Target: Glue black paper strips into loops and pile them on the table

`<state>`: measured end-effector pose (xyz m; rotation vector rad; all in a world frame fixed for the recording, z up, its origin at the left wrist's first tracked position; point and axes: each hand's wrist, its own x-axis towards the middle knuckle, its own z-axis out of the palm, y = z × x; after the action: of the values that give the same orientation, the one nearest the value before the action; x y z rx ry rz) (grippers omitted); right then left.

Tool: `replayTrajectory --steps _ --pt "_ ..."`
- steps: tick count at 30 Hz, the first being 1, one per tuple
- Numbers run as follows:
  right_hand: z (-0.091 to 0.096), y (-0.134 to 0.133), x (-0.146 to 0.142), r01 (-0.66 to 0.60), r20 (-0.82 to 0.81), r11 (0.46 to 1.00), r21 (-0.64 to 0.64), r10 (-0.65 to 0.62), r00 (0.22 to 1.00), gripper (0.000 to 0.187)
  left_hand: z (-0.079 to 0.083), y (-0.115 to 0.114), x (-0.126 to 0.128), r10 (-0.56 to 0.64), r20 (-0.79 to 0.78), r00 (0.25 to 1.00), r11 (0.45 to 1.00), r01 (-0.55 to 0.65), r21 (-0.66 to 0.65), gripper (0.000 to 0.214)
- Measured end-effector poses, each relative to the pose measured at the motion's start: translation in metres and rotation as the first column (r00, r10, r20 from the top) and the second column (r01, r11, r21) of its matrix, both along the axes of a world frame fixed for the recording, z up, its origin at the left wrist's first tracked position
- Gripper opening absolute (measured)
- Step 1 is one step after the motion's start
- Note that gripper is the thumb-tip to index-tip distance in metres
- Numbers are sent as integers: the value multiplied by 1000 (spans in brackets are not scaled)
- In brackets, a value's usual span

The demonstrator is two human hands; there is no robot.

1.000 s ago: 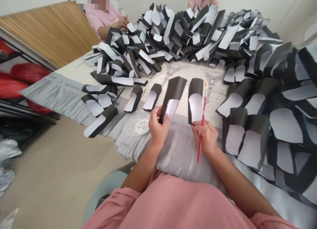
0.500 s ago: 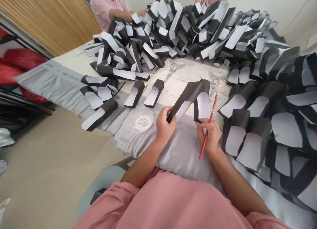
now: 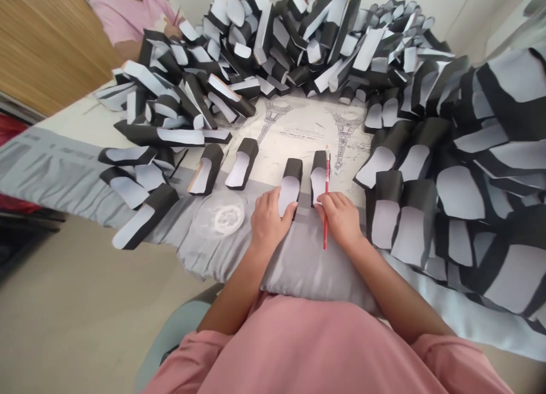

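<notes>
My left hand [image 3: 271, 220] has its thumb and fingers on either side of the near end of a black slipper-shaped piece [image 3: 290, 185] with a white inner face, which rests on the table edge. My right hand [image 3: 342, 216] is closed on a thin red paintbrush [image 3: 326, 181], bristles pointing away from me. Its thumb and fingertips also touch the near end of a second slipper-shaped piece [image 3: 318, 172], partly covered by the brush. Just left of my left hand lies a round, clear lid or dish [image 3: 222, 216] smeared with white paste.
Two similar pieces [image 3: 242, 164] stand behind the dish, with several more [image 3: 139, 223] to the left. A large heap [image 3: 273, 47] fills the back; rows [image 3: 405, 212] cover the right. The table [image 3: 298, 121] has an Eiffel Tower print and grey cloth edge [image 3: 239, 257]. A co-worker's pink sleeve [image 3: 132, 13] shows behind.
The two pieces in my hands were raised and tilted with their tops touching; now they lie lower, apart, side by side on the table. The brush stays in my right hand. The view has shifted.
</notes>
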<state>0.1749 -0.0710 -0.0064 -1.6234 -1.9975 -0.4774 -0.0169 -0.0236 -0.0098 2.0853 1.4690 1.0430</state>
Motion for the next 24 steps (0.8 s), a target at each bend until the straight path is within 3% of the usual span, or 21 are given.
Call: replayTrajectory --steps 4,7,12,16,21,24 --pt "3 -2 2 -80 -173 989 124 101 980 34 7 -3 -2 -170 -121 978 964 191 184 54" --pt "9 -6 1 -124 -338 960 250 206 918 49 4 -4 -1 -238 -229 944 945 279 172 60" --pt "25 -13 -2 -82 -585 943 322 266 767 48 -4 -4 2 -280 -294 914 938 326 120 50" --pt "33 -20 -5 -47 -717 940 337 289 635 37 -5 -3 4 -274 -297 915 950 306 65 27" --pt "34 -25 -7 3 -842 958 285 249 479 11 -4 3 1 -134 -163 977 988 144 49 24" --pt "37 -25 -8 -46 -884 969 244 241 401 23 -3 5 -1 -42 -35 998 999 42 -7 31"
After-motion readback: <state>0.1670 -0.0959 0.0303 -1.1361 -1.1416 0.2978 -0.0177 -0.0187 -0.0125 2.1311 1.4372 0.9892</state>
